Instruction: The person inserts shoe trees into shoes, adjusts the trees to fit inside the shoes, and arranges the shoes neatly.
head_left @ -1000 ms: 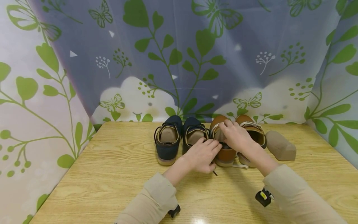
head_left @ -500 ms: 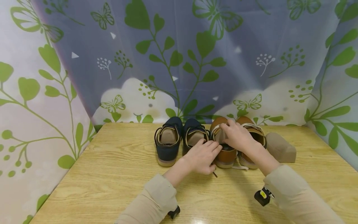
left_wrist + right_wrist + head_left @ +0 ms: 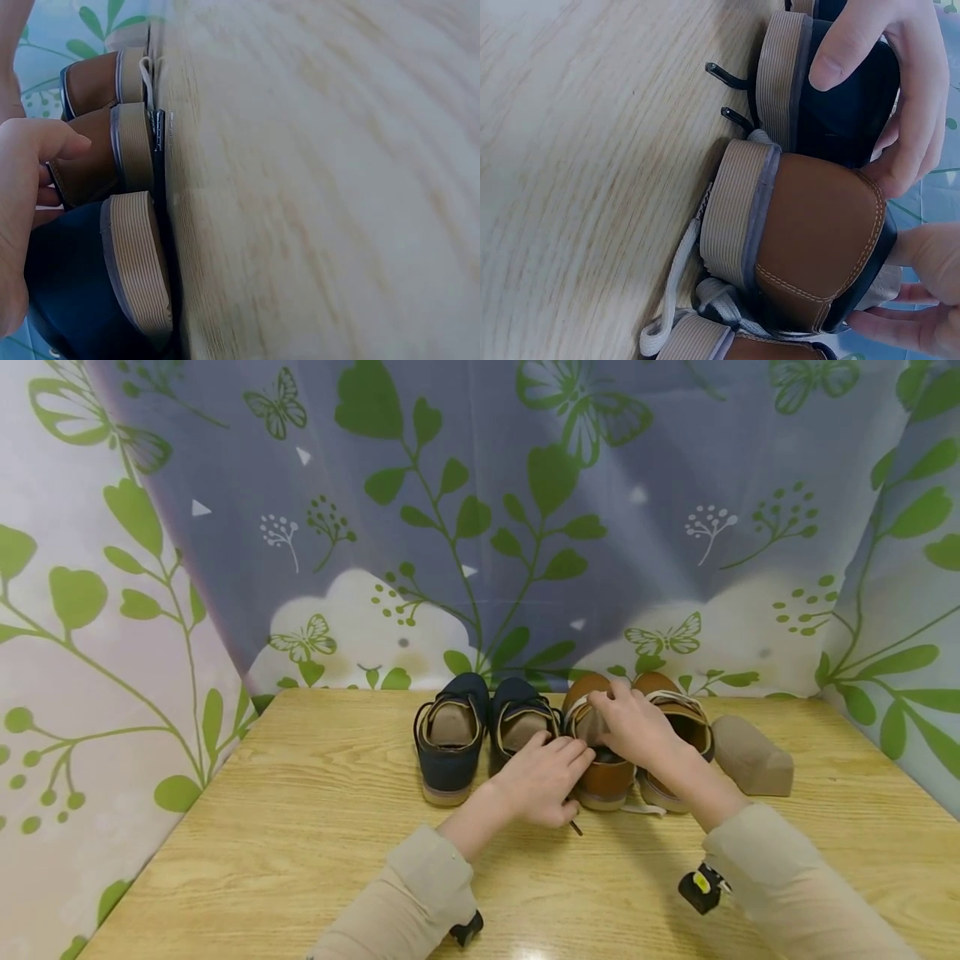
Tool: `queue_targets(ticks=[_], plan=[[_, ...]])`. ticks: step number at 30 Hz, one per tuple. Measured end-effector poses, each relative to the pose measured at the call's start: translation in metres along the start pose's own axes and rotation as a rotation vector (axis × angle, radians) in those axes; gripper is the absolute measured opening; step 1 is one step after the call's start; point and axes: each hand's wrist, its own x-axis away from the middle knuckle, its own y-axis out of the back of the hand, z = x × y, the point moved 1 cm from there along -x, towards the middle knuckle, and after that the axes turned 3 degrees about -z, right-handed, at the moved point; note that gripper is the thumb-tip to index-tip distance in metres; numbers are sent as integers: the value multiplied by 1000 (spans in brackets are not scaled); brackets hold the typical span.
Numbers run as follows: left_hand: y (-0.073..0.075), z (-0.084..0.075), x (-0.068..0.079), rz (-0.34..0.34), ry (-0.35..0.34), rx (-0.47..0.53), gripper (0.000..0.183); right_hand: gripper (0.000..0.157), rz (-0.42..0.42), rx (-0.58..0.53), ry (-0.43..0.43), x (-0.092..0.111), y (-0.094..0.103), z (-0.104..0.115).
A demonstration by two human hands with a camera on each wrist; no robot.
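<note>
Two brown shoes with white laces stand side by side, heels toward me. My right hand [image 3: 637, 724] reaches into the opening of the left brown shoe [image 3: 817, 225] and pinches a grey-brown moulded shoe insert [image 3: 883, 289] between thumb and fingers; the insert's front part is hidden in the shoe. Fingertips of my left hand [image 3: 545, 777] touch that shoe's collar at its left side, while the thumb sits apart, near the heel of the right navy shoe [image 3: 64, 277]. The right brown shoe [image 3: 688, 727] shows a dark, hollow opening.
A loose grey-brown insert [image 3: 752, 756] lies on the wooden table [image 3: 300, 843], right of the shoes. Inserts also sit in both navy shoes, including the left navy shoe [image 3: 452, 772]. A white lace [image 3: 676, 277] trails on the table. A patterned cloth backdrop [image 3: 420, 527] rises behind.
The head view has shifted very slightly. Both hands stay at the left brown shoe in nearly the same pose, and the shoes have not moved.
</note>
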Motion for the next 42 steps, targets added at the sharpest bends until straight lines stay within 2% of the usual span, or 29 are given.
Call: queue_targets(ticks=[12,32,42], plan=[[-2,-1,0,-4,-4,-6,66,43,-19,30,-13,1,-4,3],[-1,0,1,-7,0,-21,66,43,11,65,-37,-6,-8,4],[0,0,2,-27,-3,0,66,39,12,24,8,-5,-3,-2]])
